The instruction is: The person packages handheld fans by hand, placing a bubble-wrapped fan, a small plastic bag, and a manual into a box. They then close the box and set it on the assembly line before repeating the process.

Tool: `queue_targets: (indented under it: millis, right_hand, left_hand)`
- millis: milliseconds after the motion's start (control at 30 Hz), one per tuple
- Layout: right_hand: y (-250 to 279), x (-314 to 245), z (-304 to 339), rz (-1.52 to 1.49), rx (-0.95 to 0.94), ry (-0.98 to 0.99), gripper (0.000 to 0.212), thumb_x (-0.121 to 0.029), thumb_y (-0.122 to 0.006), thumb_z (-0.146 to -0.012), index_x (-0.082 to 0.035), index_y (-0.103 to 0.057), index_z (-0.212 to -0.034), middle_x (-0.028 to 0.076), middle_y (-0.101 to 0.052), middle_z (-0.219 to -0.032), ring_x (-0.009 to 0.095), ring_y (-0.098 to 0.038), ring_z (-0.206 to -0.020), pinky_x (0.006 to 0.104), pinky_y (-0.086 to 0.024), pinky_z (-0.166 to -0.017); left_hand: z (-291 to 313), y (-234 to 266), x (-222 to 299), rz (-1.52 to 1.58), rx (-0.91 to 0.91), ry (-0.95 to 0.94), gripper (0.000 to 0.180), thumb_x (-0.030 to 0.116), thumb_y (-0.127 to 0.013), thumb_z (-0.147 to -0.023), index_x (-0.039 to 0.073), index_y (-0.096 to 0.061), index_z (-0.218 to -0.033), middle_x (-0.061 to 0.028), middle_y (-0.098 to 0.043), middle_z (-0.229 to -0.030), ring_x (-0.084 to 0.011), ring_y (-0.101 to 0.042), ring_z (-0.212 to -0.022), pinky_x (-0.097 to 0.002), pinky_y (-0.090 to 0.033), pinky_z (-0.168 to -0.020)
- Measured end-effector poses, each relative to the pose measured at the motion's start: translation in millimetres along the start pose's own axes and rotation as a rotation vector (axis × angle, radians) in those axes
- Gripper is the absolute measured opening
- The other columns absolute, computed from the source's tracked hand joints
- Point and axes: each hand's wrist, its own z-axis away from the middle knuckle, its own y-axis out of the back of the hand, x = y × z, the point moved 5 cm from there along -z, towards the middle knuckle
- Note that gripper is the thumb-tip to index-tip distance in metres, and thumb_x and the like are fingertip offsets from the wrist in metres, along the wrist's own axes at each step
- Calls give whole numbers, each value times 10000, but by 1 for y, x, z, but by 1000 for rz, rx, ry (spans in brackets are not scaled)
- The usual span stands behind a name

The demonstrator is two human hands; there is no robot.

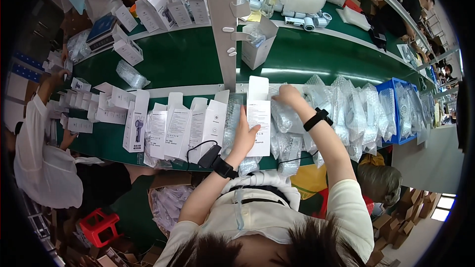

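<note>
Red stool [101,227]: stood on the floor at the near left, below the edge of the green surface [110,141].
Left hand [244,133]: its grip was closed round the left side of a carton, thumb across the front, fingers along the edge; a black band circled the wrist.
White carton [260,131]: stood upright near the middle of the surface, top flap raised, printed panel facing the wearer. It looked light and stiff, probably smooth, with thin walls that a hard squeeze might dent; the side edges, low down, seemed the best hold.
Right hand [291,97]: reached just right of the carton, fingers curled at the top of a pouch; whether its grip was pinching could not be told.
Bubble-wrap pouch [282,117]: lay under that hand, probably soft outside and slippery, with contents perhaps fragile; best taken by its gathered upper end.
Carton row [158,131]: more white boxes stood upright to the left.
Pouch row [346,113]: many wrapped pouches crowded the right, reaching a blue crate [396,104].
Co-worker in white [49,153]: was at the left end, beside smaller boxes.
Grey post [220,29]: rose beyond the carton.
Far carton [258,53]: stood right of the post, clear wrap in its mouth.
</note>
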Motion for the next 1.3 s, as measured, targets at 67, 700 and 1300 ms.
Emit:
queue_targets:
  millis: [67,700,1300]
  right_hand:
    - [-15,-10,16,30,217,-77,714,-362,-668,-652,37,-393,-1177,235,-492,-1068,315,-503,-989,381,-455,-773]
    - [-33,-10,33,-1110,607,366,482,-269,-597,-687,-2,-484,-1071,213,-553,-882,327,-579,-769,373,-487,-678]
    - [32,-57,258,-1718,1311,463,574,-51,-585,-734,-48,-280,-1219,110,-440,-1113,189,-458,-993,303,-382,-863]
  left_hand:
    - [7,6,19,58,5,-72,810,47,-608,-726,27,-75,-1335,-231,-301,-1271,-346,-373,-1136,-386,-353,-904]
    - [32,-8,96,-147,-183,-508,812,117,-695,-543,160,-299,-1250,-217,-298,-1144,-406,-339,-1062,-462,-285,-921]
    - [103,53,123,-129,-1,-461,746,115,-751,-546,54,-248,-1094,-224,-351,-1114,-381,-398,-1040,-394,-362,-856]
